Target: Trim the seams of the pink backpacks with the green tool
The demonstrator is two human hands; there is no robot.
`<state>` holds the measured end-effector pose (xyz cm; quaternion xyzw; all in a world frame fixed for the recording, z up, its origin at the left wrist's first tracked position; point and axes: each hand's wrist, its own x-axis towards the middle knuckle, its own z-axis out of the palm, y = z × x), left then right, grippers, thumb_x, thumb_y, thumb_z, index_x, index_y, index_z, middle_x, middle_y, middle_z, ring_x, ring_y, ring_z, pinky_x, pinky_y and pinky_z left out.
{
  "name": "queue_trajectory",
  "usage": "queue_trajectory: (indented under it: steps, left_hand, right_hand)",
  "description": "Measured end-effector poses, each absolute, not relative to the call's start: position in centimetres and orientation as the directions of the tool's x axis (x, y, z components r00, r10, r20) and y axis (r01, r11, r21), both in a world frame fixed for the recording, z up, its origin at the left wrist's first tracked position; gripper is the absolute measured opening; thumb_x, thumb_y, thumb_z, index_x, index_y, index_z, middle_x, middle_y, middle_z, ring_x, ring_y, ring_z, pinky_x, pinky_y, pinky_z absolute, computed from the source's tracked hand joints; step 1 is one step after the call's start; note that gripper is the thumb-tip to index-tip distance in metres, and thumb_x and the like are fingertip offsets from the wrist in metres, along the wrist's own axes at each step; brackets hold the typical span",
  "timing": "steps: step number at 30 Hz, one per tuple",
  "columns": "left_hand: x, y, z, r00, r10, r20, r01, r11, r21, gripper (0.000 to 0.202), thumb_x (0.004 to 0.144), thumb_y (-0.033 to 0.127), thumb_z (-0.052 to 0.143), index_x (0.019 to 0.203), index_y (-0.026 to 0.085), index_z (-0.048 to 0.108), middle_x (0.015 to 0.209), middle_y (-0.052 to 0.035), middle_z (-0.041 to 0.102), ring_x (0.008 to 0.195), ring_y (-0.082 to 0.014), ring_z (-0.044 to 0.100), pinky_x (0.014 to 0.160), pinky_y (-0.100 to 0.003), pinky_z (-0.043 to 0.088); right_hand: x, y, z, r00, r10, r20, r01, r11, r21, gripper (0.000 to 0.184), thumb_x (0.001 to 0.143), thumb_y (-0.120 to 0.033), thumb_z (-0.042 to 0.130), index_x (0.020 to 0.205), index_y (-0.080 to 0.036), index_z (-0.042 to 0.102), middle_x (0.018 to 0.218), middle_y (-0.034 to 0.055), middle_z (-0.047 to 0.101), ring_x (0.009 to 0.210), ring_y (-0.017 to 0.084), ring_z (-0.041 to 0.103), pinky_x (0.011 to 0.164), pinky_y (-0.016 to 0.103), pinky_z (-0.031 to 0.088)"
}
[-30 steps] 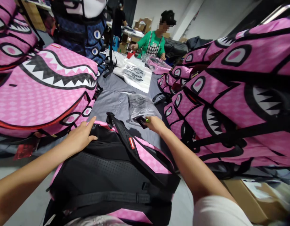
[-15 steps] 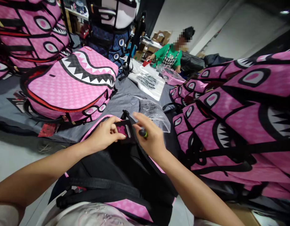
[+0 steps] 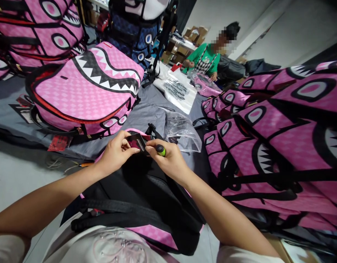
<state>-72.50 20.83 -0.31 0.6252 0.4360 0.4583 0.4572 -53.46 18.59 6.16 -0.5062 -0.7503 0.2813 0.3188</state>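
My left hand (image 3: pixel 117 152) pinches a dark hang tag (image 3: pixel 138 142) with pale print between thumb and fingers. My right hand (image 3: pixel 171 160) is closed around a small tool (image 3: pixel 160 150) with a black and green handle end; its working end is hidden. The right fingertips meet the tag's right edge. Below both hands, a black backpack (image 3: pixel 154 193) with pink trim rests against my front, its straps towards me. A black buckle (image 3: pixel 152 129) shows just beyond the tag.
A pink shark-mouth backpack (image 3: pixel 88 89) lies on the grey-covered table (image 3: pixel 149 102) at left. Clear plastic (image 3: pixel 182 131) and a white printed bag (image 3: pixel 177 89) lie ahead. Pink backpacks (image 3: pixel 288 135) pile up at right. A person in green (image 3: pixel 205 60) stands across the table.
The tag has tilted in my left hand, and my right fingers have closed in on its edge. The view has shifted slightly, and an orange-handled item shows beside my left forearm.
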Motion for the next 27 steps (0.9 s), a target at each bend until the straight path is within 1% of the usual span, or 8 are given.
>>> queue_trajectory:
  steps: [3, 6, 8, 10, 12, 14, 20, 27]
  left_hand:
    - [-72.9, 20.8, 0.0, 0.185, 0.96, 0.209, 0.217, -0.247, 0.945, 0.029, 0.081, 0.03, 0.072, 0.101, 0.021, 0.053, 0.071, 0.0064, 0.066, 0.066, -0.0119, 0.065, 0.066, -0.024, 0.05]
    - [-74.2, 21.2, 0.2, 0.067, 0.943, 0.327, 0.352, -0.329, 0.876, 0.048, 0.084, 0.032, 0.07, 0.126, 0.021, 0.048, 0.105, -0.0033, 0.073, 0.104, -0.0186, 0.069, 0.094, -0.034, 0.053]
    - [-75.3, 21.4, -0.3, 0.026, 0.947, 0.319, 0.459, -0.295, 0.838, 0.07, 0.083, 0.036, 0.071, 0.143, 0.02, 0.038, 0.134, -0.0115, 0.064, 0.129, -0.0244, 0.059, 0.11, -0.044, 0.046]
    - [-76.3, 21.5, -1.2, 0.112, 0.979, 0.168, 0.562, -0.202, 0.802, 0.085, 0.081, 0.039, 0.074, 0.152, 0.02, 0.031, 0.15, -0.0164, 0.052, 0.139, -0.0307, 0.051, 0.115, -0.051, 0.042]
    - [-76.9, 21.2, -2.3, 0.217, 0.976, 0.007, 0.637, -0.147, 0.756, 0.09, 0.08, 0.039, 0.075, 0.155, 0.019, 0.029, 0.155, -0.0183, 0.047, 0.141, -0.0348, 0.049, 0.115, -0.054, 0.042]
    - [-76.9, 20.9, -3.1, 0.248, 0.967, -0.054, 0.664, -0.13, 0.736, 0.089, 0.081, 0.036, 0.074, 0.156, 0.018, 0.03, 0.154, -0.0184, 0.049, 0.138, -0.0358, 0.053, 0.112, -0.053, 0.045]
    - [-76.3, 20.4, -3.8, 0.201, 0.979, -0.007, 0.671, -0.133, 0.73, 0.086, 0.08, 0.033, 0.076, 0.154, 0.016, 0.034, 0.151, -0.0184, 0.053, 0.137, -0.0353, 0.054, 0.112, -0.052, 0.046]
    - [-77.2, 20.7, -4.6, 0.216, 0.976, 0.011, 0.623, -0.146, 0.768, 0.08, 0.086, 0.049, 0.066, 0.154, 0.019, 0.035, 0.15, -0.0156, 0.055, 0.135, -0.0356, 0.056, 0.111, -0.052, 0.047]
  right_hand:
    - [-53.4, 19.1, 5.8, -0.303, 0.925, 0.228, 0.673, 0.377, -0.636, 0.015, 0.091, -0.026, 0.058, 0.092, -0.019, 0.072, 0.076, -0.0001, 0.072, 0.064, 0.013, 0.063, 0.062, 0.023, 0.043]
    - [-52.8, 20.5, 5.2, -0.24, 0.938, 0.249, 0.836, 0.33, -0.438, 0.018, 0.087, -0.017, 0.058, 0.097, -0.021, 0.072, 0.085, 0.0023, 0.075, 0.075, 0.017, 0.068, 0.068, 0.025, 0.043]
    - [-52.4, 21.7, 4.7, -0.189, 0.969, 0.156, 0.906, 0.234, -0.353, 0.021, 0.088, -0.016, 0.059, 0.102, -0.022, 0.073, 0.087, 0.0025, 0.076, 0.077, 0.019, 0.068, 0.068, 0.026, 0.042]
    - [-52.4, 22.8, 4.3, -0.228, 0.973, -0.028, 0.93, 0.21, -0.302, 0.019, 0.088, -0.018, 0.062, 0.103, -0.022, 0.074, 0.083, 0.0017, 0.076, 0.074, 0.018, 0.067, 0.065, 0.024, 0.04]
    - [-52.9, 23.5, 4.0, -0.337, 0.919, -0.206, 0.924, 0.281, -0.261, 0.018, 0.087, -0.016, 0.063, 0.099, -0.022, 0.075, 0.083, 0.0018, 0.075, 0.074, 0.016, 0.067, 0.063, 0.023, 0.038]
    - [-53.6, 23.7, 3.9, -0.412, 0.855, -0.314, 0.91, 0.366, -0.195, 0.02, 0.087, -0.013, 0.06, 0.097, -0.022, 0.075, 0.085, 0.0034, 0.076, 0.078, 0.017, 0.068, 0.063, 0.024, 0.037]
    - [-55.0, 23.0, 3.7, -0.472, 0.812, -0.343, 0.861, 0.508, 0.019, 0.038, 0.086, -0.006, 0.051, 0.114, -0.02, 0.074, 0.109, 0.0104, 0.075, 0.092, 0.022, 0.071, 0.068, 0.028, 0.044]
    - [-55.2, 23.9, 4.8, -0.538, 0.741, -0.402, 0.822, 0.567, -0.054, 0.032, 0.089, -0.009, 0.055, 0.11, -0.02, 0.076, 0.101, 0.0106, 0.078, 0.097, 0.023, 0.072, 0.071, 0.027, 0.046]
